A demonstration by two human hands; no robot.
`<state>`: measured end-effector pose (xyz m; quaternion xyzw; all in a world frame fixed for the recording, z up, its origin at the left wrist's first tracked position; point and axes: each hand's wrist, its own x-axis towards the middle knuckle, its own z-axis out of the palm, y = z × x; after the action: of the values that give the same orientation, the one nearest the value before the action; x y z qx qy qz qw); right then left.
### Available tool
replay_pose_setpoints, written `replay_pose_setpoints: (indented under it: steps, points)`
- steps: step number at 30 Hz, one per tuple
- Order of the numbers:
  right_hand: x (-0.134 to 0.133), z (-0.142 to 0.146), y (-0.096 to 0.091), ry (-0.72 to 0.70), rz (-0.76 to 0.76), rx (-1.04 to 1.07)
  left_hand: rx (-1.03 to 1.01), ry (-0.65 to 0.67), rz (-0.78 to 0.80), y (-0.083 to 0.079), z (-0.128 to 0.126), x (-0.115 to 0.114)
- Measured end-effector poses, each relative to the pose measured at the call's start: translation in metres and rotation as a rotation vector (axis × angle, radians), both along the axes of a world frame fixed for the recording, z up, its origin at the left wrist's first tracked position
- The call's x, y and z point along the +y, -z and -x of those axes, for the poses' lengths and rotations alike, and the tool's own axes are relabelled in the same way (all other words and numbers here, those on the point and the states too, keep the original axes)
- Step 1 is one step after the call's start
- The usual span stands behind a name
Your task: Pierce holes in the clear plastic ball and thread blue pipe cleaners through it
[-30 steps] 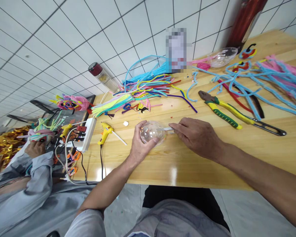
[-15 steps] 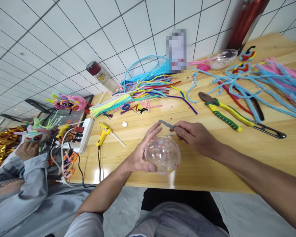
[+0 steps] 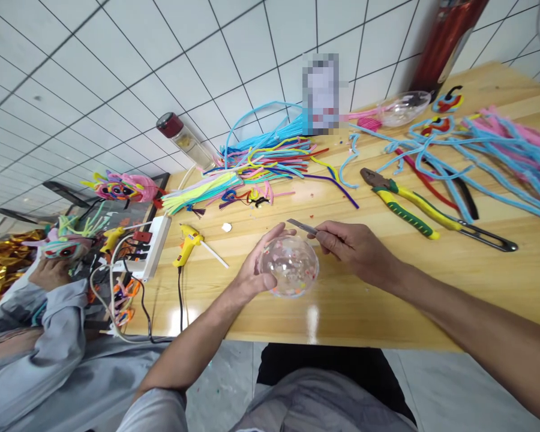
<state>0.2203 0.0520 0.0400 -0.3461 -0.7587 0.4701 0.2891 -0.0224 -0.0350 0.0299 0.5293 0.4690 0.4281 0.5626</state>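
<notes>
A clear plastic ball (image 3: 292, 264) with small coloured bits showing through it is gripped from its left side by my left hand (image 3: 257, 267), thumb in front and fingers behind. My right hand (image 3: 348, 245) is closed round a utility knife (image 3: 302, 227), whose grey blade points left above the top of the ball. Blade and ball look close together; whether they touch I cannot tell. Beyond my hands lie bundles of coloured pipe cleaners (image 3: 270, 156). Pliers (image 3: 402, 207) with yellow-green handles rest to the right.
To the left are a yellow glue gun (image 3: 189, 245) with its cord and a white power strip (image 3: 155, 249). A co-worker's hand (image 3: 49, 273) holds a fuzzy figure further left. A glass bottle (image 3: 184, 141) and a red flask (image 3: 450, 48) stand by the tiled wall.
My left hand has shifted the ball slightly left and up, turning or tilting it. The knife has stayed nearly in place in my right hand.
</notes>
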Motion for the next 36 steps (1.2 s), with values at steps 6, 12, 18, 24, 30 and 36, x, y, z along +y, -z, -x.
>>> replay_pose_setpoints:
  steps: [6,12,18,24,30,36]
  points:
    - [0.005,-0.002,0.005,-0.063,0.184,0.143,0.113,-0.049,-0.048,0.003,0.003,0.003]
    - [0.005,-0.001,0.007,-0.094,0.281,0.202,0.239,-0.162,-0.095,0.011,0.003,0.002]
    - [0.003,-0.004,0.004,-0.060,0.018,0.076,0.369,-0.269,-0.201,0.014,-0.003,0.001]
    - [-0.001,-0.007,0.004,0.030,-0.375,-0.059,0.468,-0.325,-0.220,0.013,-0.004,0.000]
    - [-0.007,-0.005,0.011,-0.001,-0.575,-0.175,0.469,-0.388,-0.277,0.014,-0.007,-0.003]
    - [-0.014,0.000,0.016,-0.053,-0.602,-0.234,0.427,-0.366,-0.236,0.018,-0.009,-0.006]
